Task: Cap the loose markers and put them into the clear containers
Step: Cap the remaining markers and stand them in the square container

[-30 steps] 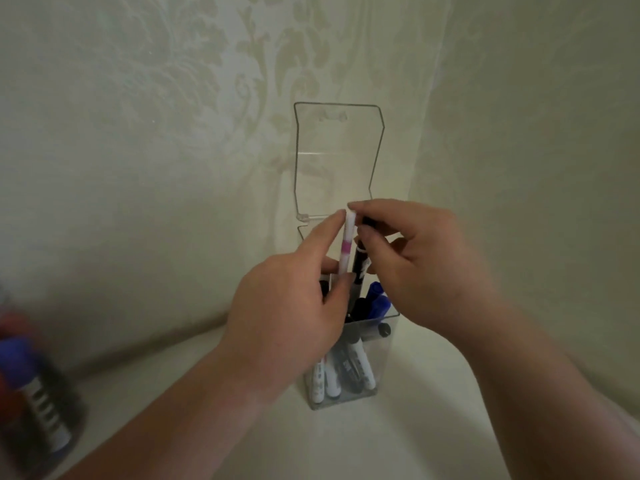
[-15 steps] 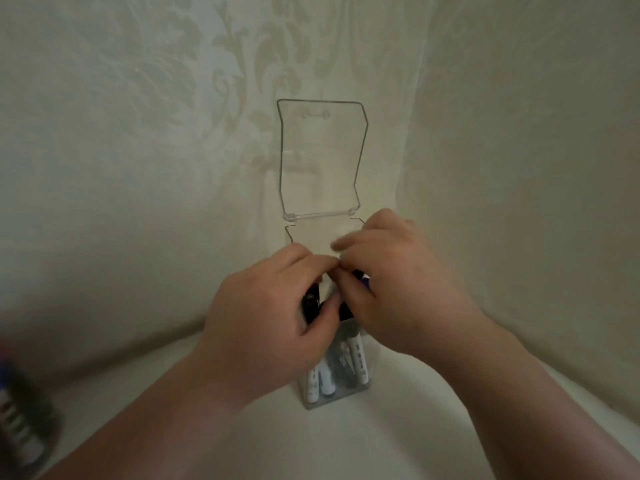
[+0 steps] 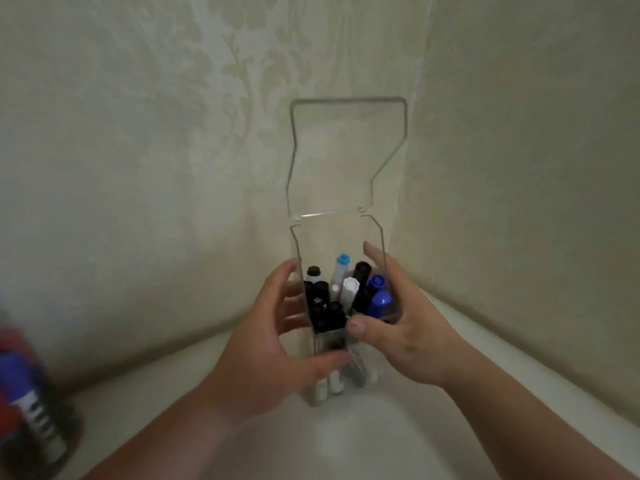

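In table (image 3: 363,441) corner we see left hand (image 3: 273,344) curled round clear container (image 3: 337,233) left wall, right hand (image 3: 405,327) clasping right wall; capped markers (image 3: 349,289) upright inside, lid (image 3: 346,157) open.

We see a tall clear container (image 3: 341,237) standing upright on a pale surface (image 3: 363,445), its hinged lid (image 3: 346,154) flipped up and open. Inside, markers (image 3: 362,271) stand on end, caps up: several black, two dark blue, one light blue, one white (all capped, as far as we can tell).
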A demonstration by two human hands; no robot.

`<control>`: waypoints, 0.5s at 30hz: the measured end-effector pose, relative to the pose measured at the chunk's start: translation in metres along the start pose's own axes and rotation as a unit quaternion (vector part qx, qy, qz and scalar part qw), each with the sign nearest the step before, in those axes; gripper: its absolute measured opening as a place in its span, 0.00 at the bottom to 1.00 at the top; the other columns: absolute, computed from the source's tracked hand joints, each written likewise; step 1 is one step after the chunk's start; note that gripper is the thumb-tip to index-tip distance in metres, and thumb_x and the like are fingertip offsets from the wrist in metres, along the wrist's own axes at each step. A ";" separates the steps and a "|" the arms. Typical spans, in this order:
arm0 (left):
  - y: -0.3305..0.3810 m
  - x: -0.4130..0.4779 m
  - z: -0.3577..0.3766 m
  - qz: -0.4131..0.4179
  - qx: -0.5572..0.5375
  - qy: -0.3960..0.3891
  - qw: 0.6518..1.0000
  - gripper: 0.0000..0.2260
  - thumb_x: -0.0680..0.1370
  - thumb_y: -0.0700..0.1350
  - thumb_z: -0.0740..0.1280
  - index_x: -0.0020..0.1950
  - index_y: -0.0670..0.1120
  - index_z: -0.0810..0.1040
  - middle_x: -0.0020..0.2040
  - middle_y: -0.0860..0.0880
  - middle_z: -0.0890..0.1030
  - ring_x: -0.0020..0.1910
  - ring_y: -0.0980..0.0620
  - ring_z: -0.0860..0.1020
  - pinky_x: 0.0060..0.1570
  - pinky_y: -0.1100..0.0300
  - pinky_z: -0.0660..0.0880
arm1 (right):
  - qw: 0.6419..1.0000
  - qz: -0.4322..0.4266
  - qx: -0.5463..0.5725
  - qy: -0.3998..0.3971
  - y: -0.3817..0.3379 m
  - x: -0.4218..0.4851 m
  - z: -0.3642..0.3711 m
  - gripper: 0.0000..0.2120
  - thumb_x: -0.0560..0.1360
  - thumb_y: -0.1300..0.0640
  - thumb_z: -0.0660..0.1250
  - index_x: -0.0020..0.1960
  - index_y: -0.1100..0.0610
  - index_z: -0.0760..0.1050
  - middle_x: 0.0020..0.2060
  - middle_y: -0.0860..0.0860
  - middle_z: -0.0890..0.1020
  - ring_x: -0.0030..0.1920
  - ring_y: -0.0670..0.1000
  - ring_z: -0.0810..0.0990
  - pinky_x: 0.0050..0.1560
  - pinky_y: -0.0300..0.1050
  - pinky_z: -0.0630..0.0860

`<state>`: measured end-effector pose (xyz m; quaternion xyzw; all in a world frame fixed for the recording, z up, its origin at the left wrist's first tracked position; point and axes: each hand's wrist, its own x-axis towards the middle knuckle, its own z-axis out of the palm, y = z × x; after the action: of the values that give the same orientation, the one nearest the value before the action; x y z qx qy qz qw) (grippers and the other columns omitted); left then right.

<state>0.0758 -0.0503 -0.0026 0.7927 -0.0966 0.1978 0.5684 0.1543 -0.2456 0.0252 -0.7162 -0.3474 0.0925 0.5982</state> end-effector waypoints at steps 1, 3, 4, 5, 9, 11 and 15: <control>0.002 0.001 0.000 -0.003 -0.008 -0.001 1.000 0.49 0.60 0.53 0.84 0.75 0.63 0.61 0.64 0.59 0.79 0.60 0.53 0.82 0.59 0.55 0.80 | 1.000 0.001 0.005 -0.017 -0.003 -0.003 -0.002 0.57 0.63 0.46 0.83 0.80 0.49 0.51 0.53 0.31 0.82 0.55 0.38 0.83 0.53 0.29 0.75; 0.008 0.005 -0.003 0.002 -0.006 -0.005 1.000 0.48 0.60 0.52 0.85 0.75 0.60 0.64 0.64 0.56 0.80 0.59 0.50 0.83 0.57 0.52 0.80 | 0.997 -0.040 -0.020 -0.067 -0.011 -0.001 -0.007 0.61 0.59 0.40 0.80 0.81 0.50 0.48 0.60 0.35 0.81 0.61 0.42 0.81 0.58 0.32 0.74; 0.007 0.008 -0.006 0.004 -0.002 -0.005 1.000 0.48 0.60 0.51 0.85 0.75 0.58 0.65 0.64 0.54 0.81 0.59 0.49 0.83 0.57 0.51 0.80 | 0.995 -0.056 -0.026 -0.083 -0.015 0.000 -0.007 0.60 0.60 0.39 0.80 0.81 0.51 0.48 0.65 0.42 0.80 0.65 0.48 0.80 0.62 0.38 0.73; 0.005 0.009 -0.009 0.003 -0.001 0.001 1.000 0.48 0.59 0.51 0.85 0.75 0.55 0.66 0.63 0.52 0.81 0.59 0.48 0.83 0.56 0.50 0.80 | 0.994 -0.060 -0.023 -0.092 -0.016 0.000 -0.007 0.59 0.62 0.40 0.79 0.81 0.53 0.48 0.68 0.50 0.77 0.68 0.54 0.77 0.66 0.45 0.72; 0.000 0.011 -0.014 -0.036 -0.033 0.014 0.999 0.50 0.54 0.53 0.86 0.73 0.58 0.67 0.62 0.53 0.82 0.57 0.48 0.84 0.53 0.52 0.82 | 0.990 -0.082 -0.001 -0.112 -0.013 0.000 -0.012 0.59 0.69 0.34 0.70 0.81 0.56 0.35 0.76 0.60 0.67 0.73 0.59 0.70 0.68 0.55 0.69; -0.004 0.010 -0.014 -0.037 -0.017 0.011 0.999 0.48 0.56 0.51 0.86 0.73 0.58 0.68 0.62 0.52 0.81 0.57 0.47 0.83 0.54 0.51 0.82 | 0.993 -0.084 0.014 -0.079 -0.013 -0.002 -0.012 0.58 0.71 0.28 0.64 0.81 0.56 0.33 0.77 0.60 0.65 0.73 0.57 0.70 0.67 0.56 0.71; -0.011 0.012 -0.013 -0.038 -0.024 0.008 0.999 0.51 0.60 0.50 0.86 0.78 0.57 0.63 0.66 0.51 0.79 0.61 0.47 0.81 0.61 0.45 0.79 | 0.995 -0.094 -0.034 -0.010 -0.013 -0.002 -0.012 0.46 0.76 0.29 0.58 0.82 0.52 0.45 0.74 0.52 0.71 0.74 0.57 0.70 0.70 0.68 0.68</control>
<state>0.0883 -0.0340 -0.0031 0.7805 -0.0667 0.1803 0.5949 0.1548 -0.2558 0.0400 -0.6995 -0.4218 0.0314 0.5761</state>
